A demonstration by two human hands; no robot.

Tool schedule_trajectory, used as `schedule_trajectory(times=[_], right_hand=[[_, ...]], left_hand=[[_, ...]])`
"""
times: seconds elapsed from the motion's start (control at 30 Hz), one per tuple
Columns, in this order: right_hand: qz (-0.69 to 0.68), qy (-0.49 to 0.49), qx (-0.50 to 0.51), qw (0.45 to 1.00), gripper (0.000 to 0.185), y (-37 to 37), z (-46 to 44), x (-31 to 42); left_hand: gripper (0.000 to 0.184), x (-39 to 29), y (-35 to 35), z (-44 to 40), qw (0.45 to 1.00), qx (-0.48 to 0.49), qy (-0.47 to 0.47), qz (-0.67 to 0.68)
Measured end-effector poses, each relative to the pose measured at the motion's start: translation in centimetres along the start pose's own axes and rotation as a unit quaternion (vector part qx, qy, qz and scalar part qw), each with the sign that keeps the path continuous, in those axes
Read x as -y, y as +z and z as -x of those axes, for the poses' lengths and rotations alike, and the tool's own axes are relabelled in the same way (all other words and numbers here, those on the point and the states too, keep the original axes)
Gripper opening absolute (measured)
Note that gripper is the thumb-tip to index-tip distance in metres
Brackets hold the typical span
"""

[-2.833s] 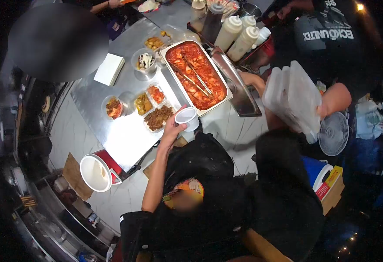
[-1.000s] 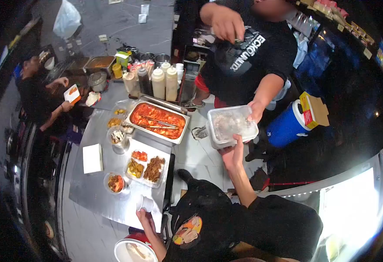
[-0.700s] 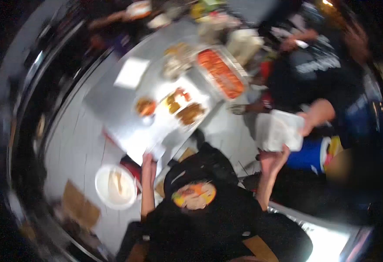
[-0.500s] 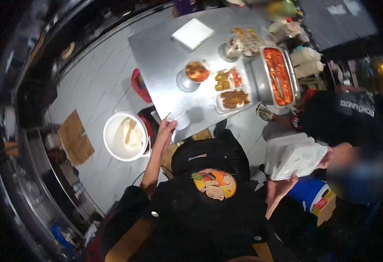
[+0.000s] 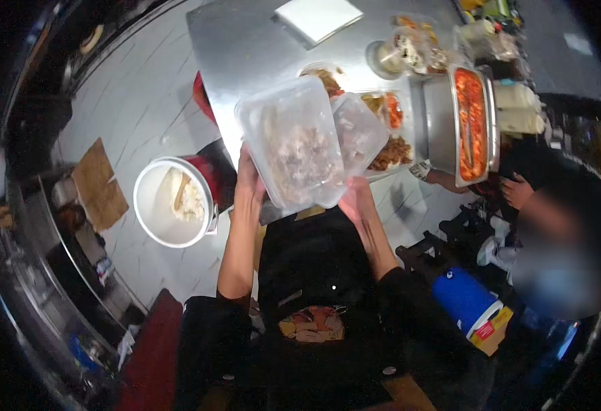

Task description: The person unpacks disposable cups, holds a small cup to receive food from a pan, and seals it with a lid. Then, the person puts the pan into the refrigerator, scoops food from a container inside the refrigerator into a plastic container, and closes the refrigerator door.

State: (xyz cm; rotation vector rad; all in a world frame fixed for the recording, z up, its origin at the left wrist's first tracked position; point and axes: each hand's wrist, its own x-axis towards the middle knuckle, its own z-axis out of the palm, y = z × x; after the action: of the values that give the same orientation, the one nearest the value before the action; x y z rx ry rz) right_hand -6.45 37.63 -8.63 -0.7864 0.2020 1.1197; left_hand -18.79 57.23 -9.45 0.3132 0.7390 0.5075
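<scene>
In front of me, over the steel table, I hold a translucent plastic container (image 5: 290,147) with pale, brownish contents showing blurrily through it. My left hand (image 5: 249,179) grips its left side, fingers mostly hidden behind it. At the lower right corner, my right hand (image 5: 356,197) is closed on the same container. A second translucent plastic piece (image 5: 360,133) overlaps its right side; I cannot tell whether it is a lid or another container. Behind them, partly covered, are a bowl of food (image 5: 324,77) and a tray (image 5: 410,140) with pickles and chopped brown food.
A long steel pan of red food (image 5: 470,127) stands at the table's right. A white sheet stack (image 5: 319,19) lies at the back. Left of me is a white bucket (image 5: 151,222) with rice and a paddle. A co-worker (image 5: 560,198) sits at right by a blue cooler (image 5: 461,298).
Both hands have come together over the table with the container. Earlier my left hand held a clear cup, now out of sight, and my right hand held a whitish package beside the co-worker.
</scene>
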Motion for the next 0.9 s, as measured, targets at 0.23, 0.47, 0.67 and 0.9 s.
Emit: schedule_trajectory(times=[0.23, 0.47, 0.67, 0.9], right_hand=[[0.106, 0.073, -0.024, 0.991, 0.071, 1.9, 2.7, -1.9], [0.22, 0.11, 0.052, 0.968, 0.082, 4.5, -2.1, -4.0], [0.344, 0.038, 0.082, 0.935, 0.079, 10.5, -13.7, -3.9], [0.625, -0.115, 0.007, 0.772, 0.079, 10.8, -16.9, -4.4]], left_hand=[[0.052, 1.7, -10.3, 5.1, 0.987, -0.143, 0.065, -0.019], [0.054, -1.4, -11.1, 5.7, 0.99, -0.099, 0.088, 0.044], [0.055, -9.0, -9.0, -4.7, 0.976, 0.096, 0.085, 0.175], [0.059, -11.4, -7.1, -10.0, 0.969, 0.108, 0.082, 0.205]])
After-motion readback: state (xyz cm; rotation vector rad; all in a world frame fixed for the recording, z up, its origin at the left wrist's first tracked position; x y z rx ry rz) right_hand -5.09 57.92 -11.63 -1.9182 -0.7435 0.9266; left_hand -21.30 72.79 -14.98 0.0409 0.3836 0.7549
